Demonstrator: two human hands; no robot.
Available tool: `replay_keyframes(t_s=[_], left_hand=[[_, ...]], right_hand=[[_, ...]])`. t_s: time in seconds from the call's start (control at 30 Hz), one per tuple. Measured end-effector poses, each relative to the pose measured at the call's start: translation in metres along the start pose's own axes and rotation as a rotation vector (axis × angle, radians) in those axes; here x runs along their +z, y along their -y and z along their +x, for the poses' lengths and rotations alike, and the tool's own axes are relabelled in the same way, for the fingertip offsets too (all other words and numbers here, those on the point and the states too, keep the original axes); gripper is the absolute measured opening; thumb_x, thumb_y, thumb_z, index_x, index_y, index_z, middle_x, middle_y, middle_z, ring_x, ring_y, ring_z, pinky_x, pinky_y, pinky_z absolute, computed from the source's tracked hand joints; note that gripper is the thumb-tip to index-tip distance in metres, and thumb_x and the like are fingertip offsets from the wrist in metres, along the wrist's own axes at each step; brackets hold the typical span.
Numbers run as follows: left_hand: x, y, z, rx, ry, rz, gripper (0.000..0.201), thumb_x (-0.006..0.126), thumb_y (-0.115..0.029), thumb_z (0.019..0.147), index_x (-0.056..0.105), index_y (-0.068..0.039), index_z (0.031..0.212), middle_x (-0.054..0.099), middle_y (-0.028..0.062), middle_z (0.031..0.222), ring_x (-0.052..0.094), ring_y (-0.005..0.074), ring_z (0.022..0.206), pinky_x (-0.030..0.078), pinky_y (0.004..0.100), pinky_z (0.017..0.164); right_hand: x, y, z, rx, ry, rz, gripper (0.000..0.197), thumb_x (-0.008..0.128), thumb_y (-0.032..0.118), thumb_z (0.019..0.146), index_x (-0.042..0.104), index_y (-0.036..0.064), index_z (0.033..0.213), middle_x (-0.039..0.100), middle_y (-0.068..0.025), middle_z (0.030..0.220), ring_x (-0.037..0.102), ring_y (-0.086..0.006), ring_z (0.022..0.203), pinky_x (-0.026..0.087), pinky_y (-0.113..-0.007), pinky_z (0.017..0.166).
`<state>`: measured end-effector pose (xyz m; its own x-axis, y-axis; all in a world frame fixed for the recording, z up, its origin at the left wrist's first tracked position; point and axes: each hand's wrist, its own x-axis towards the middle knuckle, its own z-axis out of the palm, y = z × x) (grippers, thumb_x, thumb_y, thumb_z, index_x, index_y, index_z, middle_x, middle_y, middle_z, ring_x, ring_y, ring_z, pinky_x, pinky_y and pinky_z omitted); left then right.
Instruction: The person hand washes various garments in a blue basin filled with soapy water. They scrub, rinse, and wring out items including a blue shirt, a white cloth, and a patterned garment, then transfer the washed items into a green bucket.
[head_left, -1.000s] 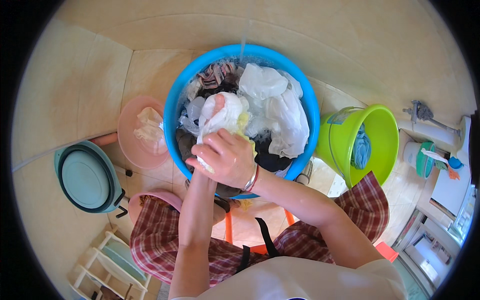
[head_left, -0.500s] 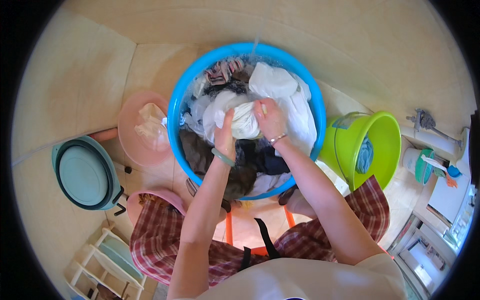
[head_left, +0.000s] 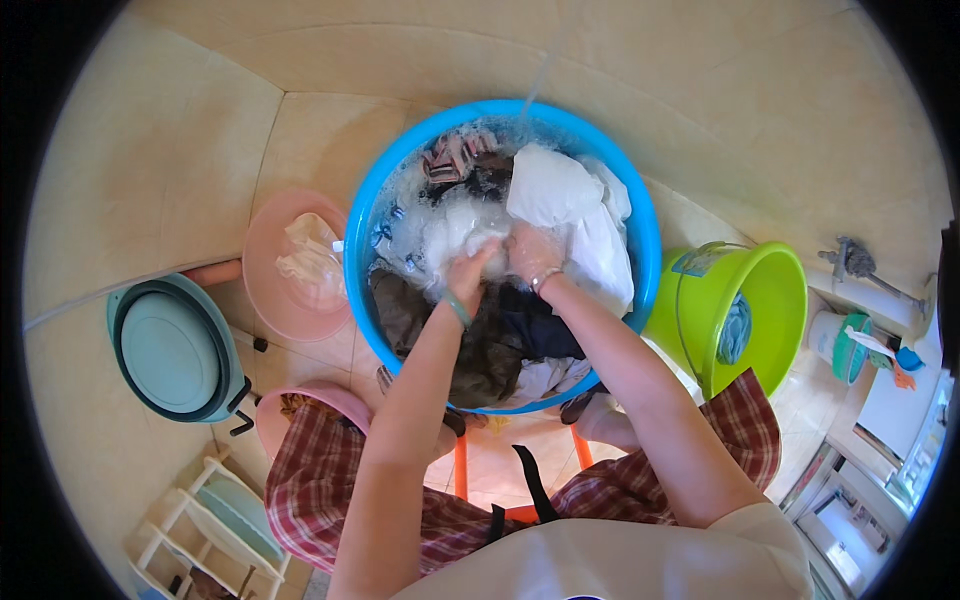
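Note:
A large blue tub of sudsy water and soaked laundry stands before me. My left hand and my right hand are close together at its middle, partly under the foam. Both are closed on a wet white cloth, and its lower part is hidden by water and suds. Beside my right hand bulges a white garment, puffed up above the surface. Nearer me lie a dark brown garment and a navy one. At the far side floats a striped cloth.
A thin water stream falls into the tub's far side. To the left are a pink basin with a pale cloth, a folding teal basin and another pink basin. A lime-green bucket holding a blue cloth stands right.
The twisted white cloth has gone down into the water with both my hands, and its folds have loosened. More foam surrounds my fingers. The view has shifted slightly.

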<state>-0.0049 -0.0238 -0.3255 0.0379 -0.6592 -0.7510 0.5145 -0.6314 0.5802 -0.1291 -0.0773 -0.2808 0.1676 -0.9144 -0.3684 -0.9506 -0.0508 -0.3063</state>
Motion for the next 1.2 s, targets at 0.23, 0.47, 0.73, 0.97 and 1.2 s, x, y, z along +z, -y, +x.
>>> replay_keyframes(t_s=[0.23,0.47,0.73,0.97,1.2], left_hand=[[0.038,-0.101,-0.084,-0.289,0.482,-0.436,0.040,0.059,-0.045,0.090,0.060,-0.011,0.110,0.063,0.0080,0.094,0.063,0.0176,0.082,0.052,0.0310,0.071],[0.024,-0.106,-0.078,-0.266,0.879,-0.520,0.027,0.058,-0.037,0.092,0.059,-0.011,0.100,0.062,0.0032,0.077,0.060,0.0136,0.063,0.050,0.0276,0.055],[0.028,-0.089,-0.084,0.096,0.506,-0.692,0.028,0.057,-0.036,0.092,0.060,-0.010,0.101,0.063,0.0040,0.079,0.062,0.0153,0.066,0.052,0.0294,0.060],[0.071,-0.076,-0.118,0.619,-0.232,0.192,0.029,0.066,-0.024,0.088,0.065,0.002,0.101,0.067,0.0091,0.095,0.062,0.0124,0.085,0.050,0.0284,0.075],[0.095,-0.055,-0.139,0.474,0.206,1.242,0.061,0.064,-0.035,0.083,0.043,-0.007,0.133,0.062,0.0219,0.109,0.058,0.0327,0.106,0.041,0.0482,0.091]], right_hand=[[-0.095,0.064,-0.110,-0.842,-0.298,0.201,0.015,0.066,0.023,0.076,0.061,0.0171,0.088,0.055,0.0009,0.089,0.052,-0.0199,0.080,0.046,-0.034,0.066],[-0.127,0.115,-0.130,-0.882,-0.515,0.246,0.021,0.070,0.027,0.069,0.063,0.0161,0.085,0.051,0.0045,0.085,0.050,-0.0129,0.076,0.043,-0.027,0.059],[-0.116,0.106,-0.095,-0.775,-0.633,0.566,0.017,0.073,0.018,0.070,0.057,0.0120,0.071,0.054,-0.0034,0.071,0.057,-0.0216,0.059,0.047,-0.032,0.050],[-0.055,0.004,-0.042,-0.085,-0.229,0.694,0.025,0.058,0.032,0.087,0.064,0.0076,0.087,0.066,-0.0177,0.078,0.065,-0.0338,0.073,0.052,-0.038,0.064],[-0.111,-0.008,-0.018,-0.120,0.224,0.710,0.059,0.070,0.046,0.078,0.053,0.0032,0.115,0.066,-0.0169,0.103,0.065,-0.0299,0.094,0.049,-0.036,0.083]])
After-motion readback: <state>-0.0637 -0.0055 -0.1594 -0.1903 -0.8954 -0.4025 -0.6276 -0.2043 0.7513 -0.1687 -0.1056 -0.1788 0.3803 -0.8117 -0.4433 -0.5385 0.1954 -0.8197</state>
